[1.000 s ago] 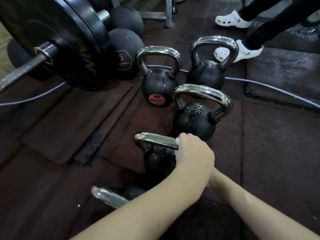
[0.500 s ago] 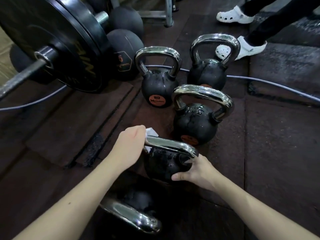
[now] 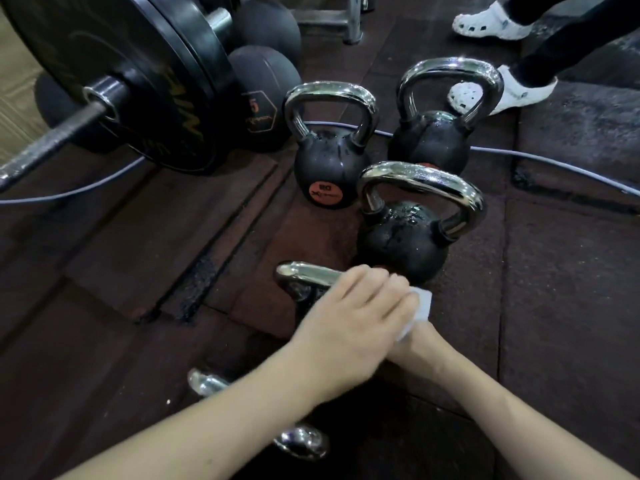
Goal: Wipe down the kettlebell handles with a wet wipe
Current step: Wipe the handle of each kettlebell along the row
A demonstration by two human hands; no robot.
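Rubber floor, dark and tiled, fills the frame. At 10 o'clock, a barbell plate on its bar; two medicine balls stand just behind it. A grey cable runs across the floor from 9 to 3 o'clock, passing behind the kettlebells. At 1 o'clock, another person's white clogs.

Near centre, three upright kettlebells with chrome handles: one with an orange label, one behind at 1 o'clock, one nearer the viewer. A fourth kettlebell's handle lies just below centre — the left hand is curled over its right part, pressing a white wet wipe against it. A fifth handle shows at 6 o'clock under the left forearm. The right hand is hidden beneath the left — only its wrist and forearm show, so its state cannot be told.
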